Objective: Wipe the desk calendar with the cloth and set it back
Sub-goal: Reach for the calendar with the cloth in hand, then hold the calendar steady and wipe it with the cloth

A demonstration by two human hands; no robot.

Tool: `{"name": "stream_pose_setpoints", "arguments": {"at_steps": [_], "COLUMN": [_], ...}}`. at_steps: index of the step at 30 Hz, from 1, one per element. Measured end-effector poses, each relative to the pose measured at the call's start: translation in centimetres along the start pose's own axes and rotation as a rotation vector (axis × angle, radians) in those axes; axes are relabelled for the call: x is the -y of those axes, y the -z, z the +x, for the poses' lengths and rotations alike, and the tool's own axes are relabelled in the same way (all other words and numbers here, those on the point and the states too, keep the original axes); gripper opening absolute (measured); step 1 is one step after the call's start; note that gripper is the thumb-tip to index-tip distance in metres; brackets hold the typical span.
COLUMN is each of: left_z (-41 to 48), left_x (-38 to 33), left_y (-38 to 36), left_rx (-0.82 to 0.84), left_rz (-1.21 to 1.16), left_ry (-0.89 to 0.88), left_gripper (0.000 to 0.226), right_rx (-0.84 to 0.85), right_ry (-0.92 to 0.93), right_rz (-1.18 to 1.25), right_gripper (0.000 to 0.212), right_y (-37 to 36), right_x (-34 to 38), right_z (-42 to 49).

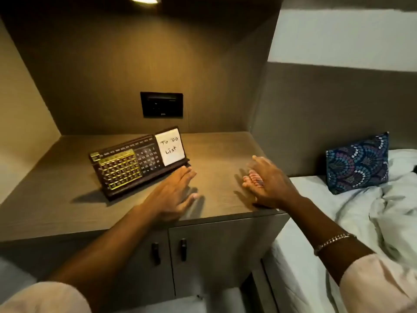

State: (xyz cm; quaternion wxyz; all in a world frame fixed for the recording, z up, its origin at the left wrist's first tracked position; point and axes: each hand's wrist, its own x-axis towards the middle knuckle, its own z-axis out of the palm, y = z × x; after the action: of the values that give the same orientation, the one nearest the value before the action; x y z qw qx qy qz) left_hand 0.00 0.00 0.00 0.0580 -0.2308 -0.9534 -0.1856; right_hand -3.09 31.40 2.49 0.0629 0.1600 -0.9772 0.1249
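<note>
Calendar (137,162): dark-framed, propped tilted on the desk (216,143), left of centre, with a white note (170,147) reading "To Do List" at its right end. Left hand (172,192): open, fingers spread, palm down, fingertips at or just beside the calendar's near right corner; contact cannot be told. Right hand (267,185): loosely cupped over a small red-and-white striped cloth (256,179), near the desk's right edge, apart from the calendar. Bracelet (334,240): on right wrist. Pillow (358,162): patterned blue, on the bed (352,213) to the right.
</note>
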Motion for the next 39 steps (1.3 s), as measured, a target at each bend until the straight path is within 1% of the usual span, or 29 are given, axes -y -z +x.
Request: {"name": "stream_pose_setpoints", "arguments": {"at_steps": [1, 2, 4, 8, 10, 12, 14, 16, 18, 20, 22, 26, 28, 29, 31, 33, 36, 39], "left_z": [0.2, 0.6, 0.8, 1.6, 1.7, 1.6, 1.6, 1.7, 1.6, 1.6, 1.6, 2.1, 3.0, 3.6, 4.8, 5.9, 6.9, 7.4], "left_x": [0.4, 0.9, 1.7, 2.7, 3.0, 2.7, 2.6, 2.4, 2.5, 2.6, 2.7, 4.6, 7.1, 8.4, 11.2, 13.9, 16.8, 18.3], "left_y": [-0.9, -1.8, -3.8, -5.6, -5.7, -5.6, -5.1, -4.0, -2.0, 0.6, 3.5, 9.8, 12.4, 13.4, 14.9, 15.6, 15.6, 15.0], "left_rx": [0.058, 0.093, 0.155, 0.226, 0.245, 0.253, 0.286, 0.334, 0.36, 0.327, 0.238, 0.083, 0.06, 0.077, 0.163, 0.298, 0.475, 0.56], "left_rz": [0.019, 0.044, 0.115, 0.26, 0.294, 0.276, 0.254, 0.204, 0.152, 0.091, 0.051, 0.061, 0.109, 0.135, 0.18, 0.211, 0.248, 0.207], "left_ry": [0.022, 0.02, 0.055, 0.068, 0.072, 0.082, 0.085, 0.065, 0.04, 0.001, -0.063, -0.161, -0.192, -0.196, -0.19, -0.198, -0.261, -0.305], "left_gripper": [0.072, 0.073, 0.076, 0.089, 0.09, 0.089, 0.084, 0.079, 0.078, 0.077, 0.073, 0.073, 0.072, 0.074, 0.084, 0.094, 0.097, 0.101], "right_rx": [0.06, 0.084, 0.121, 0.036, 0.018, -0.009, -0.079, -0.13, -0.142, -0.169, -0.226, -0.383, -0.438, -0.449, -0.436, -0.429, -0.465, -0.54], "right_ry": [-0.023, -0.038, -0.033, -0.026, -0.037, -0.015, 0.021, 0.013, 0.003, 0.052, 0.091, 0.059, 0.031, 0.015, -0.041, -0.119, -0.188, -0.2], "right_rz": [-0.002, -0.027, -0.049, 0.029, 0.046, 0.06, 0.089, 0.141, 0.24, 0.349, 0.452, 0.681, 0.779, 0.823, 0.928, 1.051, 1.212, 1.207], "right_gripper": [0.071, 0.077, 0.08, 0.064, 0.055, 0.048, 0.043, 0.043, 0.044, 0.044, 0.044, 0.046, 0.048, 0.047, 0.045, 0.043, 0.042, 0.043], "right_y": [-0.9, -1.7, -4.0, -5.9, -6.3, -6.5, -6.5, -6.6, -6.7, -6.9, -6.8, -6.4, -6.5, -6.8, -7.5, -8.5, -10.1, -11.6], "right_x": [-0.8, -1.6, -2.8, -3.4, -3.5, -3.4, -3.2, -2.6, -1.4, 0.5, 3.0, 8.7, 11.8, 13.2, 15.9, 18.4, 21.5, 23.8], "right_z": [0.0, 0.1, -0.5, -0.5, -0.5, -0.6, -0.6, -0.9, -1.1, -1.0, -0.6, 1.0, 2.1, 2.6, 3.8, 5.1, 7.0, 8.7]}}
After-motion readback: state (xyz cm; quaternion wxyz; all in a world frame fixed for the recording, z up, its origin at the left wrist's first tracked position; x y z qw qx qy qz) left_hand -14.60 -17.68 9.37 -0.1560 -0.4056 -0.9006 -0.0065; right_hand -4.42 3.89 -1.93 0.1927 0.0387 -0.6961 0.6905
